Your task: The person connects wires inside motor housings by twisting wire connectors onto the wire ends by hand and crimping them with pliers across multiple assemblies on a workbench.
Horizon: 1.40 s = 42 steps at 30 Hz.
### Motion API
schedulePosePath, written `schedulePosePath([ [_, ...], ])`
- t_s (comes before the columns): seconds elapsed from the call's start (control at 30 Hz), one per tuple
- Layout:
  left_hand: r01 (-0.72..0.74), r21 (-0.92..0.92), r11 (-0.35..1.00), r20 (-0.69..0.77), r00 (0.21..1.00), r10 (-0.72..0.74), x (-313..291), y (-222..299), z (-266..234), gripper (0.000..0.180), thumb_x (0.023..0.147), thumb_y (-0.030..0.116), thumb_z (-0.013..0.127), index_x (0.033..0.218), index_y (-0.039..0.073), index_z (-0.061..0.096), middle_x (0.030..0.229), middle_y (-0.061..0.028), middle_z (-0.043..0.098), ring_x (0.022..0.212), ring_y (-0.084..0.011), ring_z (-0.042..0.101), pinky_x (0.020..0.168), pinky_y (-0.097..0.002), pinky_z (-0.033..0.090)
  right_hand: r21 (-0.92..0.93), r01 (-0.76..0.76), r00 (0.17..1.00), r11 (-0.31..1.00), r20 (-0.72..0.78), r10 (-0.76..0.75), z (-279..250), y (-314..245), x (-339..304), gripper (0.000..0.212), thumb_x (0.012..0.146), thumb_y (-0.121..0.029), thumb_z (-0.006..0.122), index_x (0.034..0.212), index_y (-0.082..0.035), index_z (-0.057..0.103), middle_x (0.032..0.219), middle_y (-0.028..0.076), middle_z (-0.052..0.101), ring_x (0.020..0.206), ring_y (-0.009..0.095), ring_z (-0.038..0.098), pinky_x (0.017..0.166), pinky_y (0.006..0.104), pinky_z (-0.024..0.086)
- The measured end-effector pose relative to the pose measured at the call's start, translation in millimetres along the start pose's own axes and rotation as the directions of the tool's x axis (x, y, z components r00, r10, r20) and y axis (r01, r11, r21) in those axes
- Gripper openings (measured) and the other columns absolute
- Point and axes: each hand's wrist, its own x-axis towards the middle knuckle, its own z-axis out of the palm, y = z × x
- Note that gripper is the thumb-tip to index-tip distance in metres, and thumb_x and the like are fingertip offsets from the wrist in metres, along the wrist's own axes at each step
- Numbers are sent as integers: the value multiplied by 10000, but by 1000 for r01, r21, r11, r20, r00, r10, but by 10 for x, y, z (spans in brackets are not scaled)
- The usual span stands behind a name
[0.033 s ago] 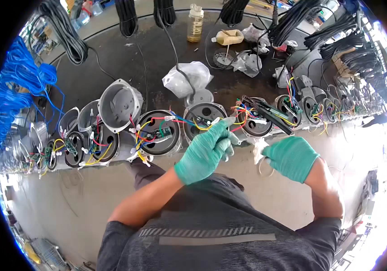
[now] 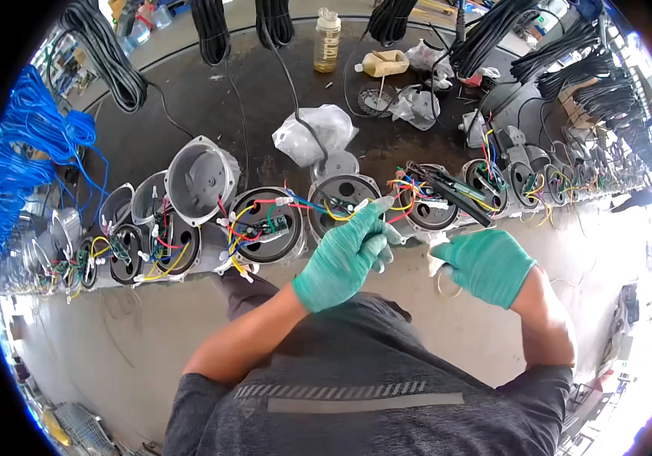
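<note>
The left hand, in a green glove, is curled shut and pinches the thin coloured wires at the front edge of the round grey motor housing. The right hand, just right of that housing, is half closed on a small white piece, though I cannot tell what it is. The wires look soft, light and bendy, so I think they are best held near their little white plugs; behind the housing lie a crumpled white plastic bag and a tall brown bottle.
</note>
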Motion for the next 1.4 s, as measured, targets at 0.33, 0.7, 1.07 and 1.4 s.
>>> schedulePosePath([
  [0.33,11,162,987,12,1000,-13,-167,154,-48,673,1065,23,566,1681,133,320,1133,-53,730,827,-118,686,772,-316,590,303,55,988,951,-156,-7,378,-169,191,212,935,-248,707,1089,-125,787,920,97,697,745,312,709,703,438,565],
  [0.7,-364,458,811,-20,908,419,-171,-33,-48,771,984,7,705,1666,103,358,1270,-117,729,943,-184,713,812,-326,594,206,109,874,972,-487,5,566,-345,600,127,947,-168,752,1011,-59,746,958,150,706,827,380,702,719,458,557],
  [1.07,100,702,705,-408,868,282,-536,273,-655,331,1004,91,697,1333,52,693,890,-151,744,740,-180,718,694,-336,561,559,-155,889,815,-281,362,580,-234,427,108,994,-141,688,1025,-37,687,827,110,655,715,238,687,636,370,535],
  [1.4,177,984,-15,-154,893,424,25,653,-1079,230,942,281,765,1055,82,782,969,-144,690,897,-365,684,807,-475,549,670,-254,857,698,-179,484,597,-278,386,143,1002,-202,710,1035,-63,705,834,130,710,715,285,695,656,408,550],
])
